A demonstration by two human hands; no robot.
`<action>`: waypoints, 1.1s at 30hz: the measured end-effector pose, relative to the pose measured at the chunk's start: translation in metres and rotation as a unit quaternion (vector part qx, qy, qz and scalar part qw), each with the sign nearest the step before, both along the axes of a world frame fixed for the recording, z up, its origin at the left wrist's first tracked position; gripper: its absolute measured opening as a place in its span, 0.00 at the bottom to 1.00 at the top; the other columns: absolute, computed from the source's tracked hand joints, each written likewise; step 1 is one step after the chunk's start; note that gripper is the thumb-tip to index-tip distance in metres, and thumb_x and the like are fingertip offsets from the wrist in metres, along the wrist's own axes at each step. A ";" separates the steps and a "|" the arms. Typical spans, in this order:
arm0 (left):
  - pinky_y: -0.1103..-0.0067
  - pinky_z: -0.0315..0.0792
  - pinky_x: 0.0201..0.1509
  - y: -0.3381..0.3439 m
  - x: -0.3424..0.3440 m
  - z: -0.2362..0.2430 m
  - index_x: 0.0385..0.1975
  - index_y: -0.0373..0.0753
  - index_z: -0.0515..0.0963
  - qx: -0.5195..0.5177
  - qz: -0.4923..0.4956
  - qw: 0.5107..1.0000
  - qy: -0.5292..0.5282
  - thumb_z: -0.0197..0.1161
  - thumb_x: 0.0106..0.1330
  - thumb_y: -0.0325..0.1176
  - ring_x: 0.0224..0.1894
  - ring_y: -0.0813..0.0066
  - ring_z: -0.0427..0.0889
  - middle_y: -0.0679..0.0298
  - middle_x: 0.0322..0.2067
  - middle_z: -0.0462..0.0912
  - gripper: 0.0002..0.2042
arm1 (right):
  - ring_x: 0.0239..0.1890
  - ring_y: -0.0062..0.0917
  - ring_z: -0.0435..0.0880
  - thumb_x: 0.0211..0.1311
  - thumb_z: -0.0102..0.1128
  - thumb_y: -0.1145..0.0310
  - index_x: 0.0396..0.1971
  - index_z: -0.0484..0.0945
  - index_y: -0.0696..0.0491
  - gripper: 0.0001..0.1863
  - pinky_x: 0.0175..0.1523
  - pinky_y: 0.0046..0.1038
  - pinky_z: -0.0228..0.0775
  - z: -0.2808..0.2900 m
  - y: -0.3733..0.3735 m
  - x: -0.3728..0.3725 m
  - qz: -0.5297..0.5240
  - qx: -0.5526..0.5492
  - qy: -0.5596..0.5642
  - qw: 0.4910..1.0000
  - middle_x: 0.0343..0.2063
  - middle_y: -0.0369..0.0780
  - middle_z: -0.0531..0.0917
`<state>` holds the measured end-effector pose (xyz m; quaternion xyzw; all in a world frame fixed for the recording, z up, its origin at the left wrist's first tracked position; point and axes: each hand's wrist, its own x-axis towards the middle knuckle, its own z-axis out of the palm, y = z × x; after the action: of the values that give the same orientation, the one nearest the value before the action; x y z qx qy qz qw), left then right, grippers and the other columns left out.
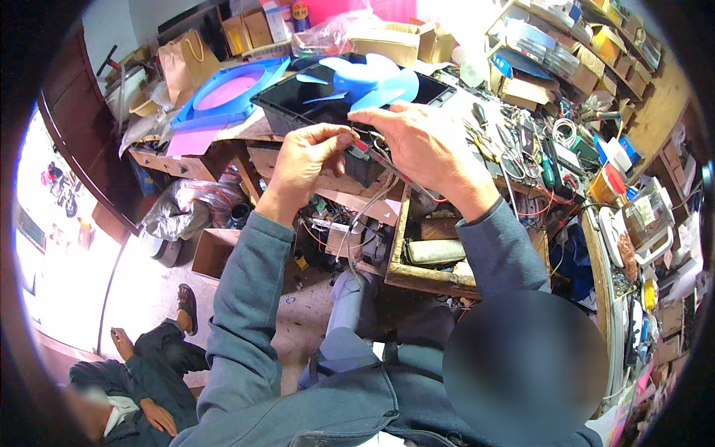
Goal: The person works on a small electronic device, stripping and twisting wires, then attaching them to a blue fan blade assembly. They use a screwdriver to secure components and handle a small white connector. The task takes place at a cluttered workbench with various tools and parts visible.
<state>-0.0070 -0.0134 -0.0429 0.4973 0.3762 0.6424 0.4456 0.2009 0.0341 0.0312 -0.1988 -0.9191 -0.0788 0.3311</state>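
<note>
My left hand (309, 162) is closed in a pinch, thumb against forefinger; what lies between the tips is too small to make out. Close beside it, my right hand (428, 149) curls around a slim red-and-grey pen-like tool (381, 159), its forefinger stretched toward the left fingertips. The tool's red end reaches to those fingertips. Below both hands, a pale cable (356, 227) hangs down toward my knee. Just beyond them stands a black open bin (279, 100), with a blue fan blade (370, 78) lying across its top.
A blue ring-shaped fan frame (223, 93) lies on the bench at left. Pliers, wires and a green-handled screwdriver (549, 173) clutter the right side. A wooden drawer (428, 281) juts out below. Another person (141, 380) sits at lower left. An open cardboard box (214, 253) stands nearby.
</note>
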 end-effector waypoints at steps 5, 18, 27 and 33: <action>0.86 0.68 0.27 -0.006 0.011 0.014 0.45 0.34 0.85 -0.042 0.075 0.992 0.093 0.65 0.70 0.33 0.25 0.86 0.75 0.67 0.34 0.86 0.10 | 0.34 0.41 0.85 0.60 0.54 0.74 0.54 0.81 0.42 0.22 0.39 0.41 0.78 0.000 -0.002 0.005 -0.020 -0.046 -0.029 0.998 0.32 0.45 0.83; 0.87 0.70 0.27 0.003 -0.001 -0.003 0.47 0.34 0.83 0.025 0.022 0.999 0.014 0.65 0.71 0.32 0.25 0.87 0.76 0.66 0.38 0.87 0.10 | 0.34 0.41 0.86 0.61 0.57 0.67 0.41 0.80 0.44 0.09 0.36 0.41 0.75 -0.008 -0.004 0.008 -0.041 0.001 0.025 0.999 0.28 0.45 0.82; 0.88 0.69 0.25 0.009 -0.007 -0.006 0.47 0.35 0.83 0.028 0.027 0.999 0.024 0.64 0.71 0.31 0.27 0.86 0.78 0.65 0.37 0.87 0.10 | 0.33 0.41 0.86 0.61 0.57 0.67 0.42 0.80 0.44 0.10 0.34 0.42 0.75 -0.009 -0.001 0.010 -0.036 0.005 0.045 0.998 0.27 0.45 0.81; 0.85 0.70 0.29 0.004 0.013 0.006 0.44 0.35 0.85 -0.022 0.079 0.992 0.097 0.65 0.70 0.33 0.28 0.86 0.76 0.68 0.36 0.86 0.09 | 0.31 0.42 0.87 0.62 0.57 0.67 0.44 0.78 0.48 0.11 0.32 0.43 0.78 -0.018 0.009 0.010 0.003 -0.022 0.139 0.990 0.27 0.45 0.85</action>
<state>0.0062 -0.0094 -0.0368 0.5161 0.4695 0.6159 0.3657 0.2112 0.0426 0.0127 -0.2123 -0.8662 -0.0296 0.4513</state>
